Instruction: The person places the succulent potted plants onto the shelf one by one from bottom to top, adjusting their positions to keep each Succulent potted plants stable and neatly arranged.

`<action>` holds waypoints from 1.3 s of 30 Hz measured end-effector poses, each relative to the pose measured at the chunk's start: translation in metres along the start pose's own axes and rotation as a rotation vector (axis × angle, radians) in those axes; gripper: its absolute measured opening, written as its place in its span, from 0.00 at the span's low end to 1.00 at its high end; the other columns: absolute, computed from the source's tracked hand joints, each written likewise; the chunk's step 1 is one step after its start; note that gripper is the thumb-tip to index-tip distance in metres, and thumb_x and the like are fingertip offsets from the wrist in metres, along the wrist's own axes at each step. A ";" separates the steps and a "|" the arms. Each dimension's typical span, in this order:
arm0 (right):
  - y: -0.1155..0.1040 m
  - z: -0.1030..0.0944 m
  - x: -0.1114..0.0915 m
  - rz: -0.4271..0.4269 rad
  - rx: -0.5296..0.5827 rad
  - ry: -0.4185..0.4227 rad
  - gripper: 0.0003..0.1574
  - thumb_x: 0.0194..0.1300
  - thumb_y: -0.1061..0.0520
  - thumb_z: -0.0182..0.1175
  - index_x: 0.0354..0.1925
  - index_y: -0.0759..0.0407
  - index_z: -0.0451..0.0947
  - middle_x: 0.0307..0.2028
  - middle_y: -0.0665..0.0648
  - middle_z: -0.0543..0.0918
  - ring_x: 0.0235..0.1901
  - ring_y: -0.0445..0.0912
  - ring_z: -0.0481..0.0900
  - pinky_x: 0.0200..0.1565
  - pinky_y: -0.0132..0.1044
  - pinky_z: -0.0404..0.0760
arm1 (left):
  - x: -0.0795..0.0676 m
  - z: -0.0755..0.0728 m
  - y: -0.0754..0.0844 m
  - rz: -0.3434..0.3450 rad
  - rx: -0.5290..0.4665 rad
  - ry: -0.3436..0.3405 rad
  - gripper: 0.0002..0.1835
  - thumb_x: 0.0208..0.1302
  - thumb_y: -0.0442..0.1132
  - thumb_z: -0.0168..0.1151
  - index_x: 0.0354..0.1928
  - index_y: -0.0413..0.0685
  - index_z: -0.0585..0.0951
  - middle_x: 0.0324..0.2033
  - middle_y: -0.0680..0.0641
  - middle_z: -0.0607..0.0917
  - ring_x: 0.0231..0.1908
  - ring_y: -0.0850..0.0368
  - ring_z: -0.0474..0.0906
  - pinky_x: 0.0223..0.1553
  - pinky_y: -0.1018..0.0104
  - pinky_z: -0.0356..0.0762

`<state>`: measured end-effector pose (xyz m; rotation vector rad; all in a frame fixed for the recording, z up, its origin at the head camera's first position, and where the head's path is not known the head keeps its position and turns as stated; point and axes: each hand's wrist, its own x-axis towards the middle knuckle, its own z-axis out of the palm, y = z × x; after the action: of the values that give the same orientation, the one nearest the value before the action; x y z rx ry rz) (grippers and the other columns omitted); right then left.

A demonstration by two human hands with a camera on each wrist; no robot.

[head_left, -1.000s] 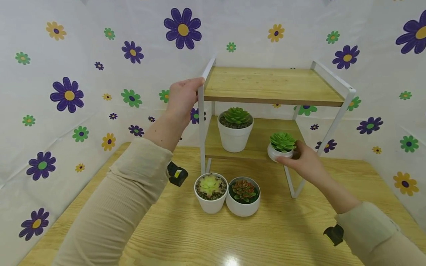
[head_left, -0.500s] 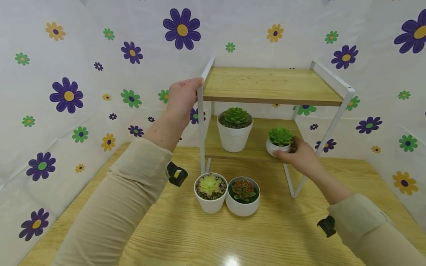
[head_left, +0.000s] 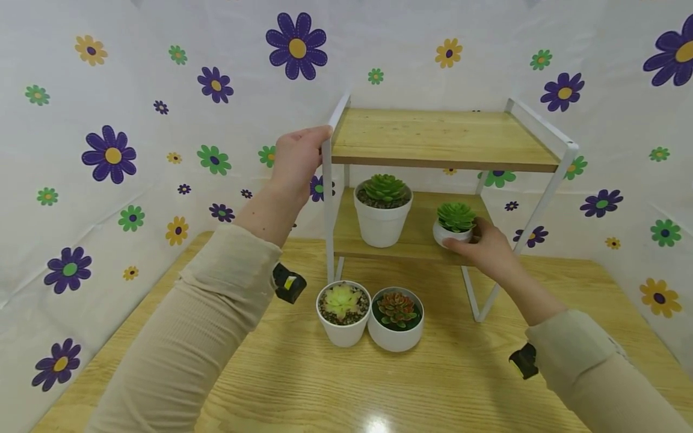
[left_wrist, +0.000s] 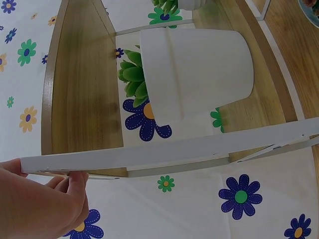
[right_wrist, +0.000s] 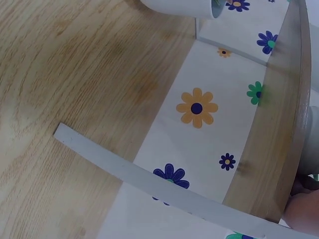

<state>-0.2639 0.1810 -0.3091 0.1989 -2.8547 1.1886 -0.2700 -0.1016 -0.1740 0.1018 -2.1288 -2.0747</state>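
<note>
A two-tier wooden shelf [head_left: 444,138] with a white metal frame stands on the table. At its upper left front corner my left hand [head_left: 298,157] grips the frame post; the left wrist view shows the fingers [left_wrist: 76,191] curled round the white bar [left_wrist: 169,149]. My right hand [head_left: 489,251] holds a small white pot with a green succulent [head_left: 456,218] by its side, thumb in front, at the right of the lower shelf. Whether the pot's base touches the board cannot be made out. In the right wrist view only a bit of that hand [right_wrist: 303,211] shows.
A larger white pot with a green succulent [head_left: 382,222] stands left on the lower shelf. On the table in front are a pot with a yellow-green succulent [head_left: 344,334] and a bowl-shaped pot with a reddish succulent [head_left: 396,340]. A flower-print cloth [head_left: 400,36] hangs behind.
My right hand has moved the small potted succulent slightly back and left, further over the lower shelf. The left hand keeps its grip on the frame, unmoved.
</note>
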 end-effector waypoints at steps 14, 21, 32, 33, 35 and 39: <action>-0.006 -0.002 -0.010 0.003 0.057 -0.028 0.57 0.62 0.42 0.58 0.70 0.70 0.39 0.68 0.75 0.51 0.68 0.67 0.50 0.65 0.63 0.56 | 0.000 0.000 0.001 -0.001 0.003 0.006 0.20 0.68 0.44 0.51 0.57 0.43 0.75 0.60 0.49 0.74 0.62 0.54 0.68 0.68 0.56 0.57; -0.012 -0.001 -0.030 0.015 -0.001 -0.008 0.65 0.60 0.38 0.60 0.70 0.72 0.33 0.69 0.78 0.45 0.68 0.69 0.45 0.65 0.64 0.53 | 0.001 -0.001 0.000 0.002 -0.002 0.010 0.20 0.68 0.44 0.52 0.58 0.43 0.75 0.59 0.49 0.74 0.62 0.54 0.68 0.68 0.56 0.57; -0.004 0.008 -0.067 -0.041 0.039 0.010 0.61 0.61 0.39 0.60 0.71 0.68 0.35 0.69 0.73 0.50 0.68 0.67 0.49 0.62 0.68 0.54 | 0.001 -0.001 -0.001 -0.015 -0.006 0.007 0.20 0.68 0.44 0.51 0.58 0.44 0.75 0.60 0.49 0.74 0.63 0.54 0.67 0.68 0.56 0.57; -0.002 0.009 -0.070 -0.051 0.054 0.019 0.60 0.61 0.40 0.60 0.71 0.68 0.37 0.68 0.72 0.51 0.68 0.67 0.50 0.62 0.68 0.54 | 0.001 -0.001 -0.001 -0.014 -0.004 0.007 0.20 0.68 0.44 0.51 0.58 0.44 0.75 0.59 0.49 0.74 0.62 0.54 0.67 0.68 0.56 0.57; 0.001 0.011 -0.075 -0.078 0.090 0.039 0.56 0.61 0.43 0.61 0.70 0.67 0.41 0.67 0.71 0.55 0.67 0.66 0.52 0.62 0.67 0.54 | 0.000 -0.001 0.000 -0.012 0.000 0.006 0.20 0.69 0.45 0.51 0.58 0.44 0.75 0.59 0.49 0.74 0.62 0.54 0.67 0.68 0.56 0.57; 0.008 0.018 -0.081 -0.160 0.114 0.070 0.39 0.62 0.50 0.61 0.62 0.68 0.59 0.60 0.68 0.68 0.62 0.63 0.64 0.62 0.61 0.61 | 0.000 0.000 0.000 -0.007 0.011 0.004 0.20 0.69 0.45 0.51 0.57 0.43 0.75 0.59 0.49 0.74 0.62 0.54 0.67 0.68 0.55 0.56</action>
<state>-0.1848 0.1822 -0.3347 0.3745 -2.6564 1.2985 -0.2696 -0.1012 -0.1738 0.1148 -2.1411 -2.0647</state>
